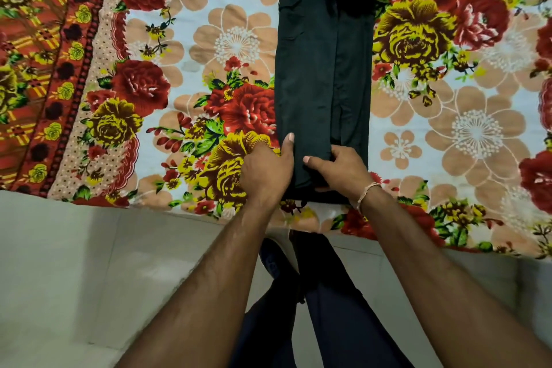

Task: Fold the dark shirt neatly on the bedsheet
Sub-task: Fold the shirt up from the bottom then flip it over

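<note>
A person's two hands grip the near end of a dark shirt [322, 69], already folded into a long narrow strip on a floral bedsheet [209, 48]. The strip's far end runs out of the top of the frame, so its collar end cannot be made out. The left hand [267, 172] pinches the strip's left edge, thumb on top and fingers tucked out of sight beneath. The right hand [339, 169], a thread bracelet [366, 193] at its wrist, closes on the right corner, its fingers partly buried in cloth. The sheet's near edge ends above a pale tiled floor [74, 263], where dark trousers [328, 308] show between the forearms.
</note>
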